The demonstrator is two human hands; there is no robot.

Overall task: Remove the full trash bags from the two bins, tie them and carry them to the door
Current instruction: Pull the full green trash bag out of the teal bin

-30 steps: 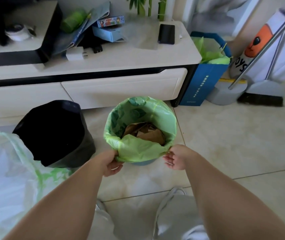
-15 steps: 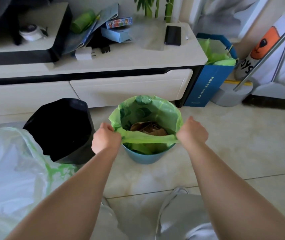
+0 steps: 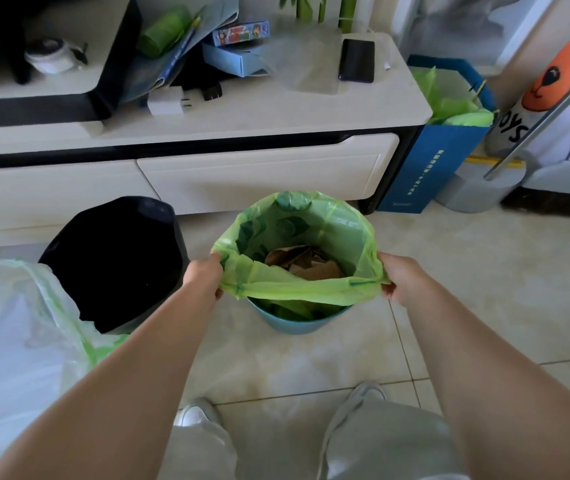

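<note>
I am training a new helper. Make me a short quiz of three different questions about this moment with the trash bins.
1. True or false: the green bag is already fully out of the blue bin.
2. Which hands hold the green bag's rim? A) only the left hand B) only the right hand C) both
3. Fill in: the black bin stands to the ____ of the blue bin, as the camera sees it.

Key
1. False: its near rim is lifted, but the bag sits inside the bin.
2. C: one hand grips each side of the rim.
3. left
</note>
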